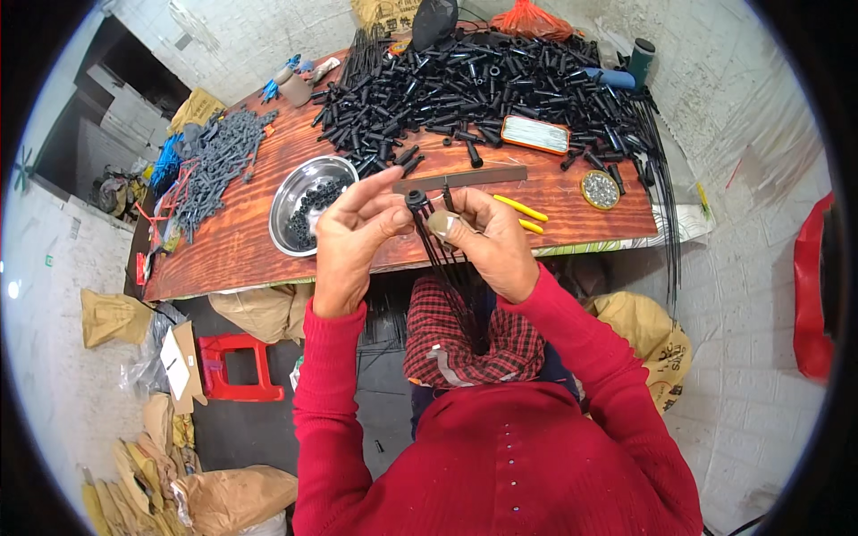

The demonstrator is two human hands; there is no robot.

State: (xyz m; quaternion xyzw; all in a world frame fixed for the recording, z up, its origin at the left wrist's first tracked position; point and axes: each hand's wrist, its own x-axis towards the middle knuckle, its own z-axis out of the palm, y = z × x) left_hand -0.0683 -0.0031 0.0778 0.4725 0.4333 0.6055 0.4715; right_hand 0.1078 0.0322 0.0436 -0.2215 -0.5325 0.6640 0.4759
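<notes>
Over the table's front edge, my left hand has its fingers apart, its thumb tip beside a round black cap. Thin black rods trail down from that cap toward my lap. My right hand is closed, thumb and fingers pinching a thin black rod. A tan cover sits on the right thumb. Whether the right fingers also grip the trailing rods is hidden. Just left of my left hand, a steel bowl holds small black rings.
Black tubular parts pile across the back of the wooden table. Grey parts lie left. Yellow-handled pliers, a flat bar, a white-filled tray and a round tin sit right. A red stool stands below left.
</notes>
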